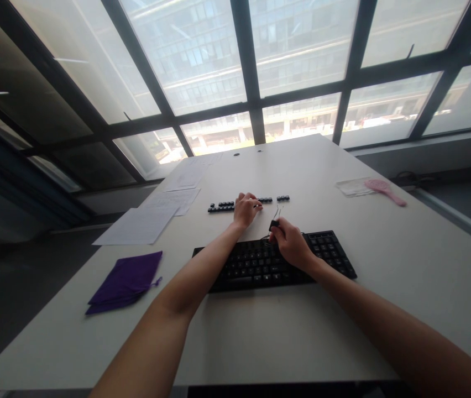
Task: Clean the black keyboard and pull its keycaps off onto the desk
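A black keyboard [256, 265] lies on the white table in front of me, partly hidden under my forearms. Behind it, loose black keycaps [221, 208] stand in rows. My left hand [247, 210] reaches over the keyboard to these rows, fingers bent down at the keycaps; whether it grips one is hidden. Above the keyboard's back edge, my right hand [289, 240] is closed around the black handle of a small wire tool [275, 224], whose thin wire prongs point up and away. A short group of keycaps [283, 198] sits just beyond the tool.
A purple cloth pouch [125, 281] lies left of the keyboard, with white paper sheets [138, 225] farther back. At the right, a pink hairbrush [380, 186] rests partly on a clear plastic bag [351, 188]. Windows stand beyond the white table [293, 337].
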A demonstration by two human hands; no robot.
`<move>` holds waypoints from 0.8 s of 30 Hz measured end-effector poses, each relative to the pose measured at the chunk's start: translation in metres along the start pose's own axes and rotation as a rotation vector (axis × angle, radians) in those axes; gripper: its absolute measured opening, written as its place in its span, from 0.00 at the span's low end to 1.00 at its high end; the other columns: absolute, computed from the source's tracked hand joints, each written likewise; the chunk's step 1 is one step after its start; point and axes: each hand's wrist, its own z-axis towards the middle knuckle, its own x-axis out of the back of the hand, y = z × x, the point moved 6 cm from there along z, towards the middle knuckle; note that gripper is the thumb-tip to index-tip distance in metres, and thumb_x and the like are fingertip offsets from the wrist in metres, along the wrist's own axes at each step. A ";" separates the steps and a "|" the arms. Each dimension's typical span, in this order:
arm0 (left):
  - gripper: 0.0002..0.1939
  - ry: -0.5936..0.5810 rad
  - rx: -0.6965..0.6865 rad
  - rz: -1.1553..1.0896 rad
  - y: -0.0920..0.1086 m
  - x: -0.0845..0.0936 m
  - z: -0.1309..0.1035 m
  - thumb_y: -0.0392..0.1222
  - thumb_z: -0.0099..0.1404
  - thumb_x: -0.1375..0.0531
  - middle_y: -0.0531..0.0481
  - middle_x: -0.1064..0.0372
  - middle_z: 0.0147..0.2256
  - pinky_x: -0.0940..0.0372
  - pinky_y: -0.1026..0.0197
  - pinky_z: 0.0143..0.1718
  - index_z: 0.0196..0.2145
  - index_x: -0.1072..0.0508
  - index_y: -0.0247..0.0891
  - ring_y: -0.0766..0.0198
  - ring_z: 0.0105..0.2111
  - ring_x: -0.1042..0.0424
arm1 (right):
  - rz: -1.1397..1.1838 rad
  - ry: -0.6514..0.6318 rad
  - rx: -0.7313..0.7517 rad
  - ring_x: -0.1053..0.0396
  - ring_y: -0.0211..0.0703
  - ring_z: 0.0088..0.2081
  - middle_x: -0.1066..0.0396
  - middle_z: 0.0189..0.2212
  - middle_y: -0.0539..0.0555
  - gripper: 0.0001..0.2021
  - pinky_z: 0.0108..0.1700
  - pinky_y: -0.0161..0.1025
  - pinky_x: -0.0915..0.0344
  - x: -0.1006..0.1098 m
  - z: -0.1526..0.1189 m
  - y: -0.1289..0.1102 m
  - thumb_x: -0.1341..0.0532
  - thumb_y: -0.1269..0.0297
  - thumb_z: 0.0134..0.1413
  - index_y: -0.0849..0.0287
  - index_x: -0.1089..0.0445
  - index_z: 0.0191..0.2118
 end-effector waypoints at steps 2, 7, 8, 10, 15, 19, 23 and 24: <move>0.04 0.013 0.015 0.011 -0.001 0.000 0.001 0.41 0.63 0.34 0.45 0.29 0.45 0.43 0.47 0.55 0.35 0.18 0.43 0.49 0.50 0.39 | -0.001 -0.003 0.001 0.28 0.43 0.29 0.26 0.25 0.49 0.08 0.35 0.38 0.38 0.000 0.000 0.000 0.47 0.64 0.64 0.54 0.40 0.31; 0.04 0.013 0.038 0.009 -0.003 -0.002 0.002 0.40 0.63 0.34 0.45 0.29 0.45 0.42 0.48 0.56 0.35 0.18 0.42 0.50 0.49 0.39 | -0.004 -0.012 0.003 0.28 0.43 0.29 0.26 0.26 0.49 0.08 0.36 0.38 0.39 -0.001 -0.001 0.002 0.47 0.63 0.64 0.53 0.40 0.31; 0.04 0.011 0.043 0.013 -0.004 -0.003 0.002 0.40 0.63 0.34 0.46 0.29 0.45 0.42 0.48 0.56 0.35 0.18 0.42 0.50 0.49 0.39 | -0.005 -0.013 0.003 0.28 0.43 0.29 0.26 0.26 0.49 0.08 0.36 0.38 0.39 -0.001 -0.001 0.002 0.47 0.64 0.65 0.53 0.40 0.31; 0.04 0.012 0.047 0.020 -0.005 -0.003 0.002 0.40 0.63 0.34 0.46 0.29 0.46 0.42 0.48 0.56 0.35 0.18 0.42 0.50 0.50 0.39 | -0.006 -0.014 0.003 0.29 0.43 0.29 0.26 0.26 0.49 0.08 0.36 0.38 0.39 -0.001 -0.001 0.002 0.47 0.64 0.65 0.54 0.40 0.31; 0.04 0.027 0.035 0.031 -0.006 -0.003 0.002 0.39 0.63 0.34 0.46 0.29 0.45 0.41 0.49 0.56 0.36 0.19 0.41 0.51 0.49 0.39 | -0.004 -0.012 0.001 0.29 0.42 0.28 0.26 0.25 0.49 0.08 0.35 0.37 0.39 0.000 0.000 0.002 0.46 0.64 0.64 0.54 0.40 0.31; 0.05 0.027 0.053 0.041 -0.007 -0.004 0.001 0.38 0.62 0.34 0.46 0.29 0.45 0.41 0.50 0.56 0.37 0.19 0.41 0.51 0.49 0.38 | 0.008 -0.007 -0.006 0.29 0.42 0.29 0.26 0.25 0.49 0.08 0.35 0.37 0.39 0.000 0.000 0.002 0.46 0.64 0.64 0.54 0.39 0.31; 0.08 0.031 0.066 0.028 -0.007 0.001 0.003 0.38 0.61 0.33 0.45 0.29 0.45 0.41 0.50 0.56 0.39 0.20 0.41 0.51 0.49 0.38 | 0.082 0.052 -0.023 0.29 0.42 0.29 0.26 0.26 0.50 0.07 0.35 0.37 0.38 0.004 0.002 0.005 0.46 0.62 0.64 0.55 0.38 0.34; 0.09 0.035 0.074 0.023 -0.007 0.004 0.004 0.38 0.60 0.33 0.45 0.29 0.45 0.41 0.50 0.56 0.40 0.20 0.41 0.50 0.49 0.38 | 0.098 0.077 -0.028 0.29 0.42 0.28 0.26 0.26 0.49 0.06 0.34 0.37 0.38 0.006 0.002 0.006 0.46 0.62 0.64 0.55 0.37 0.34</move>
